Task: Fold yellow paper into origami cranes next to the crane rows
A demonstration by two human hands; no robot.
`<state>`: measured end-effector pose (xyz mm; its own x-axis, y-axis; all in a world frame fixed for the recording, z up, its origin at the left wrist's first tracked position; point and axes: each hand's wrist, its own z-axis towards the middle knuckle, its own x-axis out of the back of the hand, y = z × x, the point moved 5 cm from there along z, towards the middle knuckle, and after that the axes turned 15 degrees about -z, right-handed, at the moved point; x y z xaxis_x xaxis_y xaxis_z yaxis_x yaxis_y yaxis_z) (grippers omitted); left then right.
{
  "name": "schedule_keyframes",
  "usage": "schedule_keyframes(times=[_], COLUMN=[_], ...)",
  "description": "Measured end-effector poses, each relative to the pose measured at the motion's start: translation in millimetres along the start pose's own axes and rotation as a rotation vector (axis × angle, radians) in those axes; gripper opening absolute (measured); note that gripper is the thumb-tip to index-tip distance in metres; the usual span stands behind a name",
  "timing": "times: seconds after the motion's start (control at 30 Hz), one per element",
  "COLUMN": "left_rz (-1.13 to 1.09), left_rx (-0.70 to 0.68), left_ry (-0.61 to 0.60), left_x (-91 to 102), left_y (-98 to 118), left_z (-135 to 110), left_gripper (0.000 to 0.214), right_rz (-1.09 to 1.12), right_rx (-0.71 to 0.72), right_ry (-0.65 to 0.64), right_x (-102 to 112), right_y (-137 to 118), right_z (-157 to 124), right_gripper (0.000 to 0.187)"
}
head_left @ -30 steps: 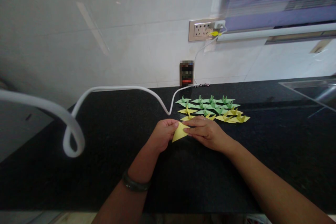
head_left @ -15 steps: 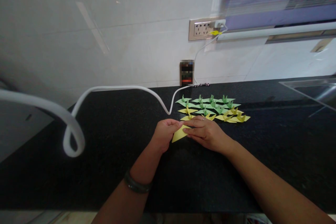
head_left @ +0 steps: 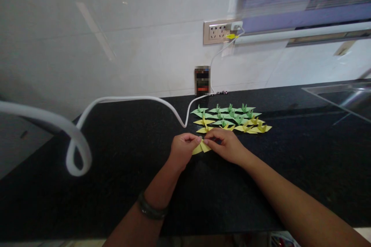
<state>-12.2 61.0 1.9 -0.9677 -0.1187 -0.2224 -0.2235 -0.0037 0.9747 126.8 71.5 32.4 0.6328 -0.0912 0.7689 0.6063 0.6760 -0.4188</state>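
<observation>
A partly folded piece of yellow origami paper (head_left: pixel 198 149) is held between both hands just above the black countertop. My left hand (head_left: pixel 183 148) pinches its left side between thumb and fingers. Opposite it, my right hand (head_left: pixel 224 143) grips the upper right part with thumb and fingertips. Two yellow flaps show below the fingers; the upper part of the paper is mostly hidden. Right behind the hands, yellow paper cranes (head_left: pixel 245 128) stand in rows, with green paper cranes (head_left: pixel 230 109) farther back.
A thick white cable (head_left: pixel 130 97) loops across the left of the black countertop (head_left: pixel 130 200). Against the tiled wall leans a small blurred-out upright object (head_left: pixel 202 81). A charger plugs into the wall socket (head_left: pixel 217 32). A glass-edged hob or sink (head_left: pixel 342 96) lies at the right.
The yellow paper, a single pointed flap before, now shows two flaps spread apart. My right hand's fingers have drawn from lying across it into a pinch. The view has shifted slightly.
</observation>
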Motion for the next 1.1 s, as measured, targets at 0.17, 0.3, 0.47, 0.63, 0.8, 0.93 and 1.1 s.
schedule_keyframes(times=[0.17,0.3,0.47,0.63,0.8,0.93,1.1], left_rz=[0.030,0.038,-0.040,-0.236,-0.427,-0.415,-0.207], left_rx=[-0.027,-0.045,-0.054,0.019,0.138,0.170,0.043], left_ry=[-0.033,-0.024,0.052,0.137,0.133,0.061,0.021], left_x=[-4.1,-4.4,2.7,16.8,12.6,0.1,-3.5], left_y=[-1,-2,2,7,3,-4,-7], left_z=[-2,-4,-2,7,7,1,0], left_gripper=[0.019,0.019,0.020,0.021,0.024,0.026,0.024], right_rz=[0.124,0.247,0.345,0.349,0.573,0.688,0.689], right_rx=[-0.104,-0.218,-0.305,-0.405,-0.525,-0.472,-0.473], right_ry=[-0.072,-0.103,-0.123,-0.112,-0.160,-0.274,-0.172], right_x=[-11,-15,-12,-3,-11,-27,-32], right_y=[4,9,18,38,37,14,11], right_z=[-1,-2,-2,-1,-3,-6,-7], right_gripper=[0.014,0.015,0.012,0.011,0.020,0.028,0.026])
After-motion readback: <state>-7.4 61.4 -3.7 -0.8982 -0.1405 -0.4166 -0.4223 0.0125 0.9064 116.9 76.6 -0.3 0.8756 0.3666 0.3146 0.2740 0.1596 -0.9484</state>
